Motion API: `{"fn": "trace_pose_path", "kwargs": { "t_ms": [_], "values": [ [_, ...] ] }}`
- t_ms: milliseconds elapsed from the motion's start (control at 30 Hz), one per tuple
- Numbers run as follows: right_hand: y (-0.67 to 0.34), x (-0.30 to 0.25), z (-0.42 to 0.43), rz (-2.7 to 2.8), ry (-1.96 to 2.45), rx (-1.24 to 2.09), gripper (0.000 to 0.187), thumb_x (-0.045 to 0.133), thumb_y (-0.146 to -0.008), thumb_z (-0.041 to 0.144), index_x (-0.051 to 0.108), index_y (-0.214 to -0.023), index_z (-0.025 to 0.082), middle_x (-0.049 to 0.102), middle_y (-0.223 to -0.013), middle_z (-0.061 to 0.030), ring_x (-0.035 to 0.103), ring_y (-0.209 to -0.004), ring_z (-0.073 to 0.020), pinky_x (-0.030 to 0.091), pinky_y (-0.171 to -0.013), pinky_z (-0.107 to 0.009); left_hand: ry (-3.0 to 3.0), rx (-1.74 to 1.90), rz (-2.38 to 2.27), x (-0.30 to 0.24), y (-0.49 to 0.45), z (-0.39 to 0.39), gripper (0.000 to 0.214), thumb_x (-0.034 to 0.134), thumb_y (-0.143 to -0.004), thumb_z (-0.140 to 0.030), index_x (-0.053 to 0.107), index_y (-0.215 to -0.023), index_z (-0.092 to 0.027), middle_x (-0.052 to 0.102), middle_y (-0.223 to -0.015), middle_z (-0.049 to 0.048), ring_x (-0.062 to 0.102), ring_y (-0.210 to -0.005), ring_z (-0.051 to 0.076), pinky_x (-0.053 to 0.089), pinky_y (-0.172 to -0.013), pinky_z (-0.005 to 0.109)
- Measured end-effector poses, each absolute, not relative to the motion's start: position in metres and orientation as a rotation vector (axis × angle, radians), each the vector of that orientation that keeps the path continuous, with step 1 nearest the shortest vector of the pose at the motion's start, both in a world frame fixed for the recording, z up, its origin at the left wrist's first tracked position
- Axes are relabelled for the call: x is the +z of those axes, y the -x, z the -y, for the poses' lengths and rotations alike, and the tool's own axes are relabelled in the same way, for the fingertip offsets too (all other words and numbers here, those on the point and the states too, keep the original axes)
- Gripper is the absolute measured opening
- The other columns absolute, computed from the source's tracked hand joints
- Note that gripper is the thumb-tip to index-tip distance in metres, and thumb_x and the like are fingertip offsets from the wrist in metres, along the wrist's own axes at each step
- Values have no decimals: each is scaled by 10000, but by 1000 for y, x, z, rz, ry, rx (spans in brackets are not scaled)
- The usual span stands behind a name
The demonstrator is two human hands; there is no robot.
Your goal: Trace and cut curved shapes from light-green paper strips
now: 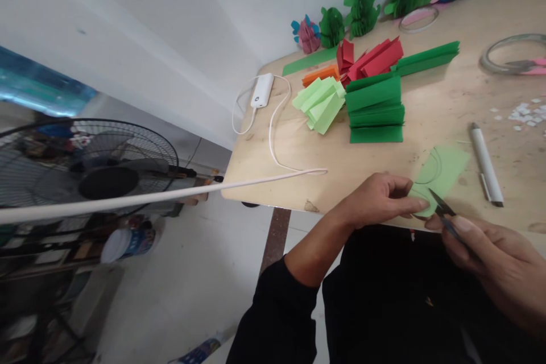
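Near the table's front edge, a light green paper sheet point(447, 168) with curved pencil-like outlines is pinched at its left side by my left hand point(381, 199). My right hand point(486, 250) is wrapped round a pair of scissors point(446, 210). Their dark blades are parted and lie at the lower edge of the sheet, close to my left fingertips. The scissors' handles are mostly hidden by my right fingers. To the right of the sheet lies a white pen point(486, 165) with a dark tip.
Folded dark green point(375, 111), light green point(322, 102) and red paper point(375, 60) lie farther back. Honeycomb paper figures point(362, 11) line the wall. A white power bank point(262, 90) with a cable sits left; white scraps point(526, 114) and tape rings lie right. A fan point(106, 182) stands beside the table.
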State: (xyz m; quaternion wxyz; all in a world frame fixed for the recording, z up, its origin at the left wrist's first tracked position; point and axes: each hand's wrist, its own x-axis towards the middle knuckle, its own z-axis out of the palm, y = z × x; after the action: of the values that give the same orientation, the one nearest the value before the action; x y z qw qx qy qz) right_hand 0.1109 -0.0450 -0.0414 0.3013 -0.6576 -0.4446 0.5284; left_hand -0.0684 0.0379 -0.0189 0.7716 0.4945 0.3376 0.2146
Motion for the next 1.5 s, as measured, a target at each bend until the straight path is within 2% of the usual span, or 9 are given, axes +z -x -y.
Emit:
{"fn": "trace_pose_path", "kwargs": {
  "t_ms": [100,167,267,467,633,800,967,1233,1500],
  "values": [
    [-112,-45,48,1140,1711,1483,554,462,-741,713,450,-478,226,385,-506,16,378,-482,-129,352,-488,-298,-1037,515,-793,-23,66,-34,255,698,-724,-371,615,-725,-129,589,-699,-12,544,-657,87,433,-672,240],
    [-112,-43,49,1108,1729,1481,546,469,-729,722,454,-497,228,380,-507,22,363,-477,-126,339,-479,-298,-975,560,-829,-25,64,-29,358,730,-678,-462,605,-698,-127,594,-694,-1,561,-658,99,448,-682,259],
    [-109,-38,48,1074,1731,1480,549,480,-707,735,416,-493,234,363,-497,26,337,-461,-122,308,-443,-294,-844,643,-848,-26,61,-22,421,762,-624,-511,635,-742,-128,622,-737,15,590,-669,107,476,-713,275],
    [-107,-39,48,1090,1703,1456,549,469,-745,704,416,-477,227,353,-495,24,325,-459,-118,300,-452,-297,-696,731,-897,-29,58,-7,414,780,-633,-478,655,-821,-130,657,-734,23,620,-667,110,490,-721,262],
    [-106,-44,50,1079,1697,1464,550,456,-764,693,413,-481,224,351,-506,24,322,-473,-117,288,-462,-295,-564,894,-967,-30,48,-1,441,812,-572,-488,629,-754,-130,652,-693,7,595,-598,95,480,-651,237],
    [-103,-43,48,1002,1671,1497,540,467,-761,692,425,-494,225,364,-509,24,323,-484,-119,291,-466,-291,-475,1015,-1001,-29,41,3,398,754,-644,-500,603,-695,-135,626,-625,2,583,-570,102,488,-634,240],
    [-105,-46,51,1017,1679,1444,542,460,-774,679,416,-483,224,340,-503,24,305,-477,-119,265,-460,-295,-465,1025,-984,-28,39,8,414,720,-672,-531,604,-723,-137,648,-635,30,624,-603,136,508,-677,275],
    [-105,-58,54,1059,1700,1422,482,457,-810,629,466,-549,224,374,-536,27,345,-519,-128,302,-511,-296,-553,1040,-1024,-32,31,7,416,764,-619,-516,595,-699,-144,627,-646,4,578,-597,109,480,-694,278],
    [-99,-49,52,1072,1711,1385,511,478,-760,674,455,-514,227,377,-522,24,340,-486,-122,316,-473,-292,-592,1038,-1077,-33,28,4,314,720,-653,-421,565,-629,-149,586,-621,-14,519,-572,81,426,-624,231]
  ]
}}
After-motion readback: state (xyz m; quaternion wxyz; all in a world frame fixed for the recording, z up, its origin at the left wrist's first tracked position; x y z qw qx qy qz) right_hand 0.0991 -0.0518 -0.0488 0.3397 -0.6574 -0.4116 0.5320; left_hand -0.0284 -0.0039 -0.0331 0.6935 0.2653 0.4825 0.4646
